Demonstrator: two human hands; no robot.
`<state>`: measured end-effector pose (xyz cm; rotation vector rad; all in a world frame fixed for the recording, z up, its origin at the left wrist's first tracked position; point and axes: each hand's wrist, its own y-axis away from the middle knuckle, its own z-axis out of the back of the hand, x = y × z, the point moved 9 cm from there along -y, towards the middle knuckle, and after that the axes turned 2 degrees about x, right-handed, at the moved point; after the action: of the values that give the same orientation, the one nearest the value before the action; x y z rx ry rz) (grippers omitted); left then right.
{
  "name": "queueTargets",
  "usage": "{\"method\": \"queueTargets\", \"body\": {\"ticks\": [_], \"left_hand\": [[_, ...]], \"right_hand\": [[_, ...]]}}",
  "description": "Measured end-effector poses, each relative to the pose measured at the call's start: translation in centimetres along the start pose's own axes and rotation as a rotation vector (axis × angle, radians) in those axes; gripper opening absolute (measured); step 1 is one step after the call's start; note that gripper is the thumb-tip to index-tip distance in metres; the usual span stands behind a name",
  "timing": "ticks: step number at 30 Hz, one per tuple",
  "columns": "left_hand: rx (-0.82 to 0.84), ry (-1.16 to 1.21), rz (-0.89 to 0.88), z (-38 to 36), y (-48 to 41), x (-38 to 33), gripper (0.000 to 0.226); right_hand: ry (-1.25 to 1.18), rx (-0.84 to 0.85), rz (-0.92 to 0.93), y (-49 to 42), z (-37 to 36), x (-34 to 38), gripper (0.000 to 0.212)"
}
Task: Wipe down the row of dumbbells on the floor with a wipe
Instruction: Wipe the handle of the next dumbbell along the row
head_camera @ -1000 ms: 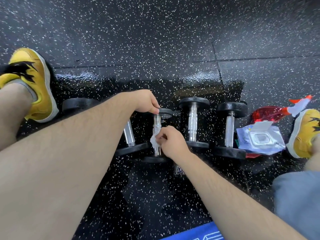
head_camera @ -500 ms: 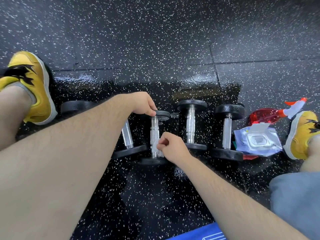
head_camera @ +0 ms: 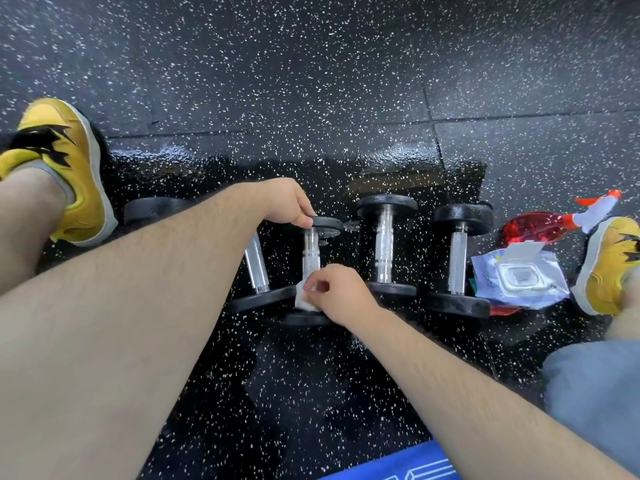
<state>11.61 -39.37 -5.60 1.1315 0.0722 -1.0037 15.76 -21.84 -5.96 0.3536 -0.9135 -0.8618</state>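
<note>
Fingers [head_camera: 320, 274] of the right hand [head_camera: 337, 292] are pinching a limp white wipe [head_camera: 304, 302] against the chrome handle [head_camera: 310, 252] of a heavy black floor dumbbell [head_camera: 301, 320]; the left hand [head_camera: 287, 202] is gripping its far plate [head_camera: 327, 223], likely steadying it.

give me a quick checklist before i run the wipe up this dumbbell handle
1. Grip on the wipe: ok, the right hand pinches it.
2. Hold on the dumbbell: ok, the left hand grips its far plate.
3. Contact with metal: ok, the wipe sits at the near end of the handle.
4. Path along the handle: ok, bare up to the far plate.
5. Wipe clean enough: cannot tell.
6. Spares: ok, the wipes pack lies open beside the rightmost dumbbell.
</note>
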Motion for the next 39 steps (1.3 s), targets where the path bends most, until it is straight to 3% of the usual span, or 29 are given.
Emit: {"method": "queueTargets", "body": {"ticks": [4, 9, 13, 20, 24, 28, 34, 39], "left_hand": [[-0.015, 0.004, -0.014, -0.1, 0.0, 0.0, 0.024], [-0.039, 0.014, -0.015, 0.1, 0.5, 0.2, 0.025], [-0.049, 0.013, -0.032, 0.1, 0.7, -0.3, 0.024], [-0.037, 0.019, -0.007, 0.1, 0.1, 0.5, 0.023], [-0.017, -0.009, -0.018, 0.1, 0.0, -0.2, 0.024], [-0.015, -0.017, -0.018, 0.1, -0.1, -0.2, 0.025], [-0.018, -0.022, -0.024, 0.0, 0.0, -0.5, 0.024], [-0.018, -0.016, -0.024, 0.1, 0.3, -0.4, 0.023]], "right_hand": [[0.136, 0.179, 0.024, -0.4, -0.1, 0.5, 0.006], [0.169, 0.136, 0.064, -1.1, 0.3, 1.1, 0.006], [0.212, 0.218, 0.102, -0.6, -1.1, 1.2, 0.01], [-0.005, 0.054, -0.12, -0.5, 0.4, -1.1, 0.01], [-0.051, 0.094, -0.227, 0.4, -0.4, -2.8, 0.016], [0.05, 0.143, -0.193, 0.0, -0.5, -0.9, 0.008], [0.321, 0.117, -0.261, -0.8, -2.4, 1.2, 0.016], [0.331, 0.117, -0.31, -0.1, -1.1, 0.5, 0.016]]}}
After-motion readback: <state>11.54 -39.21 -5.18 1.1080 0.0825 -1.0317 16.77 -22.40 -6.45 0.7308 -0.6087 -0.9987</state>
